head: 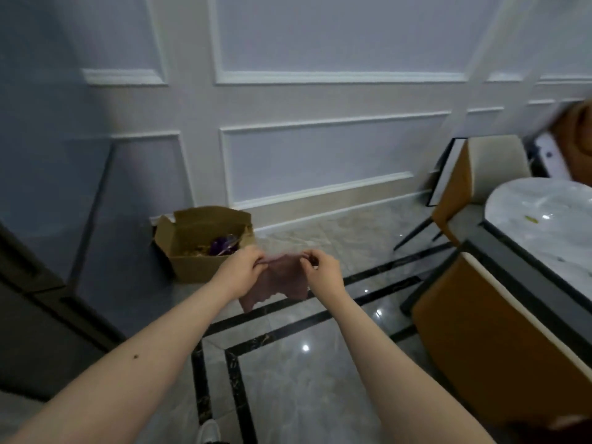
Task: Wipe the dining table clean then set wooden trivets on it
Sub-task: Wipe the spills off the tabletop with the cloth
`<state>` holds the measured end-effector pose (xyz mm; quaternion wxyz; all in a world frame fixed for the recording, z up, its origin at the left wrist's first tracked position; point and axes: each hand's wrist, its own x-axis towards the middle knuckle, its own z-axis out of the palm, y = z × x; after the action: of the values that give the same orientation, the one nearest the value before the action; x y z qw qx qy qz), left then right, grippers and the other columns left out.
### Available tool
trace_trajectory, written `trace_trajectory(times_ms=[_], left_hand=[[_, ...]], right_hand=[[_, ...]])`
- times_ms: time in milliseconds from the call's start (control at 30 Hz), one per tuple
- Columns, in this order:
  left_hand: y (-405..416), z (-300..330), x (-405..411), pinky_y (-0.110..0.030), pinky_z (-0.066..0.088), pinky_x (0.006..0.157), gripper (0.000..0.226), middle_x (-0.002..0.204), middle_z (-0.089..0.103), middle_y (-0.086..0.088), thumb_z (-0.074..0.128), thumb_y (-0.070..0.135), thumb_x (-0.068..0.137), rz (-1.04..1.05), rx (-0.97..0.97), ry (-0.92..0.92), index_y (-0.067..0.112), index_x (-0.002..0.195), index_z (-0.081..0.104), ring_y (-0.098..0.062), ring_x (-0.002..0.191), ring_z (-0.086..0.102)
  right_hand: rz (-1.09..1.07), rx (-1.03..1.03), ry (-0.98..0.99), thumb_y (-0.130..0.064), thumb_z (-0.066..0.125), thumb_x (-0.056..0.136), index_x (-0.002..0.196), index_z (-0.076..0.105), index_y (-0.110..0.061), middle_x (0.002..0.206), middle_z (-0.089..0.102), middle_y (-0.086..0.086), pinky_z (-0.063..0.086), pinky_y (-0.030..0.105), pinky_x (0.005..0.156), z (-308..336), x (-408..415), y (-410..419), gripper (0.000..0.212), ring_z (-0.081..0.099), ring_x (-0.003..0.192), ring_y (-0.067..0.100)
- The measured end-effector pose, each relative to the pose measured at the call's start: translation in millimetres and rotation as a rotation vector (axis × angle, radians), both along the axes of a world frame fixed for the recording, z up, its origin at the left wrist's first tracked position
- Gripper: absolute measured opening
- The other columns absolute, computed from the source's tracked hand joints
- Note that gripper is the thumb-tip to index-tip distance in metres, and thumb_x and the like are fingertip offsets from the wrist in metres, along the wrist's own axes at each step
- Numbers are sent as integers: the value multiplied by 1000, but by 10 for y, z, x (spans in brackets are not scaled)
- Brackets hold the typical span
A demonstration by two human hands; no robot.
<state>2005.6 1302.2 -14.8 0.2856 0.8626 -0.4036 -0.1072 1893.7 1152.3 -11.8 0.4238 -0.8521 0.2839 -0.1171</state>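
Observation:
A pinkish-mauve cloth hangs spread between both hands, over the floor. My left hand pinches its upper left corner and my right hand pinches its upper right corner. The dining table with a white marble top stands at the right edge, away from my hands; small bits of debris lie on it. No wooden trivets are visible.
An open cardboard box with purple and yellowish scraps sits on the floor by the panelled wall, just beyond my left hand. Two orange-backed chairs stand beside the table. A dark cabinet is at the left.

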Motion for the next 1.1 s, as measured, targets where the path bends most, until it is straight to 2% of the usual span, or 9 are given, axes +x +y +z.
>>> trace_trajectory(times_ms=[167,267,333,467,600,733,800,933,1100], left_hand=[[-1060,-86,104,-23,36,76,15,95,48,1,54,16,95,-185,1,-28,7,96,66,-17,89,52],[-1619,-134,269,-24,37,79,17,99,58,-5,54,13,94,-265,-33,11,6,102,67,-20,94,54],[-2052,-137,447,-27,39,73,15,97,64,-5,54,14,94,-320,-37,11,7,99,67,-18,89,57],[-2644,-122,698,-20,34,59,14,88,65,-8,54,12,94,-416,-33,84,2,91,64,-19,80,57],[-3328,-55,956,-23,33,60,18,79,60,-2,54,13,94,-545,-21,92,16,76,56,-17,76,54],[-4017,-78,1035,-35,44,68,15,81,64,-8,56,17,92,-622,-8,89,13,78,58,-25,78,58],[-4312,-105,1040,-37,46,68,18,78,62,-4,57,23,92,-638,7,89,20,74,54,-24,76,58],[-5081,-156,1001,-31,40,59,30,68,54,3,58,24,92,-700,-20,119,29,66,44,-19,68,54],[-6092,-146,881,-23,33,53,23,69,54,7,54,32,94,-734,29,64,23,73,51,-10,65,51]], right_hand=[[-216,-12,-25,-13,53,95,108,67,-8,103,67,4,39,19,80,-20,-189,-773,19,57,92,13],[-337,0,-61,-13,54,95,102,67,-10,94,64,0,41,22,77,-66,-136,-1169,15,58,90,14],[-419,12,-74,-13,53,95,99,65,-11,91,63,-2,43,23,77,-85,-7,-1478,13,59,89,14],[-523,9,-62,-14,51,97,98,63,-14,91,63,-4,50,26,79,-69,174,-1905,12,59,87,12],[-638,29,-74,-15,51,97,99,63,-16,86,58,-11,42,14,69,6,309,-2368,12,54,80,-1],[-746,6,-100,-14,51,97,97,62,-19,86,59,-12,40,12,69,34,350,-2844,12,53,83,-4],[-805,4,-107,-15,51,97,97,62,-21,87,59,-13,40,13,71,41,350,-3085,12,53,83,-4],[-928,-19,-104,-15,51,96,93,59,-24,83,56,-17,36,10,67,-7,342,-3735,12,51,80,-6],[-1060,-24,-158,-14,51,96,95,62,-19,84,58,-14,40,14,73,-64,315,-4715,13,51,79,-5]])
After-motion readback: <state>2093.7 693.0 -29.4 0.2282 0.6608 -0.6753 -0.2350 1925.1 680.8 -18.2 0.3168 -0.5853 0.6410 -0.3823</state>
